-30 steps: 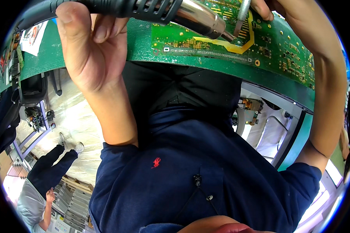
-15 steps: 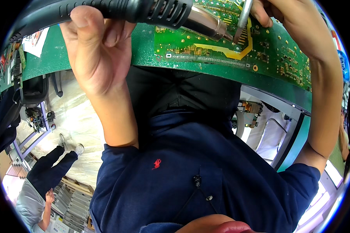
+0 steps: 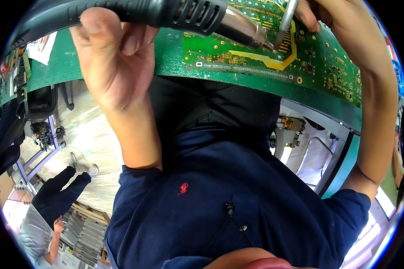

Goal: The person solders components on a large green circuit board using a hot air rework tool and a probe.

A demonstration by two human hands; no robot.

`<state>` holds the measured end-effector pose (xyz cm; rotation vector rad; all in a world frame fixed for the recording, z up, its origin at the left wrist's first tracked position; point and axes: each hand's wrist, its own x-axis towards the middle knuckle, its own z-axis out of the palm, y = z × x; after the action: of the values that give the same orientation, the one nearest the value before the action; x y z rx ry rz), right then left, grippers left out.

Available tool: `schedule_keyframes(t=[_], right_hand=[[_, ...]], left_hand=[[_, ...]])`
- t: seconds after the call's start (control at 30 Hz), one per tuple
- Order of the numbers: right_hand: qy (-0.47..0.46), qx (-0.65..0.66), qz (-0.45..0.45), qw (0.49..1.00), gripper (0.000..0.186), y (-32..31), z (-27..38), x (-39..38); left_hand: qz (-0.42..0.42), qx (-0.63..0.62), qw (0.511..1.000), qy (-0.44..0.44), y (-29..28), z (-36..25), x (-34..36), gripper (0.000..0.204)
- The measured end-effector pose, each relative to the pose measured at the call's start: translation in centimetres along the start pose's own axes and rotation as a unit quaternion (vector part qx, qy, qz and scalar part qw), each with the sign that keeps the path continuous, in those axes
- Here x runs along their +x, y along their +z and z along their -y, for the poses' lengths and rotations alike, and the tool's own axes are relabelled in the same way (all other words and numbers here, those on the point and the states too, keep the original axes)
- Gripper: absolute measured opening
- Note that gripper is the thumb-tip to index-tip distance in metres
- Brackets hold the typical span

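Observation:
My left hand (image 3: 116, 67) is closed round the handle of a black hot air gun (image 3: 188, 15) with slotted vents. Its metal nozzle (image 3: 244, 29) slants down to the right, over a green circuit board (image 3: 318, 74). At the top right, my right hand (image 3: 334, 24) grips metal tweezers (image 3: 288, 18), only partly in the picture. Their tip meets the nozzle's end beside a row of gold contacts framed by a yellow band. Whether the tip pinches a part is too small to tell.
The board lies on a green-topped table (image 3: 170, 58), close to its near edge. White paper (image 3: 42, 49) and a cluster of parts (image 3: 18, 74) are on the left. Beyond, on the pale floor, a person (image 3: 54, 193) stands by grey stacked units (image 3: 87, 235).
The whole picture has shifted slightly to the right. Nozzle and tweezers stay at about the same spot on the board, and both grips look the same.

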<state>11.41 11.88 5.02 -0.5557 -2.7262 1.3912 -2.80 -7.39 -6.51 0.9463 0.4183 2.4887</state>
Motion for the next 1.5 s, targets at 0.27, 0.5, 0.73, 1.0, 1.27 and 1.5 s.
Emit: schedule_keyframes(t=[0.27, 0.5, 0.73, 1.0, 1.27, 1.5], right_hand=[[0.045, -0.034, -0.027, 0.998, 0.035, 0.6, 1.1, -0.1], [0.025, -0.007, 0.007, 1.000, 0.034, -0.2, 0.8, 0.0], [0.044, 0.024, -0.025, 0.998, 0.033, 0.3, 0.7, -0.6], [0.033, 0.019, 0.025, 0.999, 0.038, -3.3, -2.9, -3.3], [0.064, 0.065, 0.029, 0.995, 0.036, -2.8, -3.1, -3.4], [0.089, 0.107, 0.029, 0.990, 0.039, -2.5, -2.4, -3.5]], left_hand=[[0.028, 0.081, 0.994, -0.074, -1.1, -1.8, -0.2, 0.060], [0.045, 0.089, 0.992, -0.075, -1.1, -1.9, -0.3, 0.062], [0.027, 0.073, 0.994, -0.075, -1.1, -1.8, -0.3, 0.061], [-0.017, 0.064, 0.998, 0.000, -0.4, -0.2, -0.3, 0.067], [-0.025, 0.083, 0.996, 0.012, 2.4, 0.1, 0.0, 0.067], [0.111, 0.075, 0.991, 0.017, -1.9, 0.0, 0.3, 0.066]])
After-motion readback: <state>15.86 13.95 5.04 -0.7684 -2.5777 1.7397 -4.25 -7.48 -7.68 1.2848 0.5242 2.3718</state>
